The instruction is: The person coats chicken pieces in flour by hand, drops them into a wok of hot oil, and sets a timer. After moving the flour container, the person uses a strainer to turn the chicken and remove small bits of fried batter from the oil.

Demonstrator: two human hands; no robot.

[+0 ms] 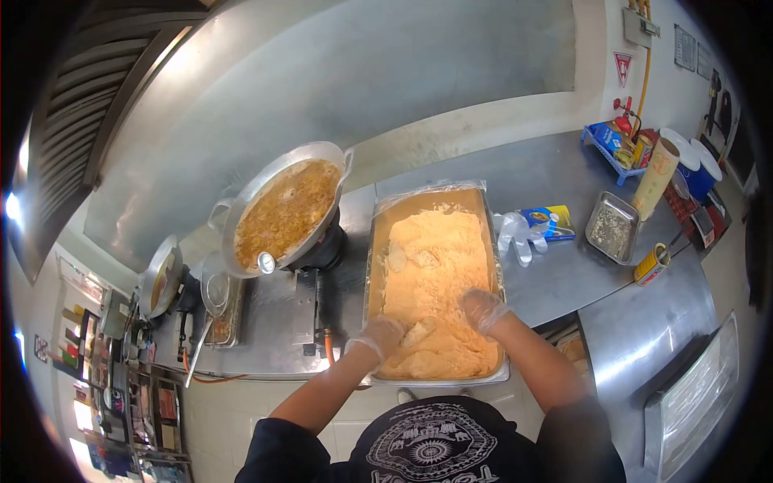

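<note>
A large metal tray [374, 266] lined with clear plastic holds a thick bed of orange breading flour [439, 241]. Both my hands wear clear plastic gloves and reach into it from the near side. My left hand [386, 335] is low at the tray's left, its fingers sunk in the flour right beside a lumpy coated piece [419, 330]. At the right side, my right hand [482, 311] presses into the flour with its fingertips buried. Another coated piece [423, 258] shows farther back in the bed.
Left of the tray, a wide pan of bubbling oil [290, 209] sits on a burner, a thermometer [266, 262] at its rim. A strainer [216, 291] lies nearby. Rightward are plastic gloves [520, 238], a small metal pan [612, 228], a can [652, 264] and a wrap roll [656, 179].
</note>
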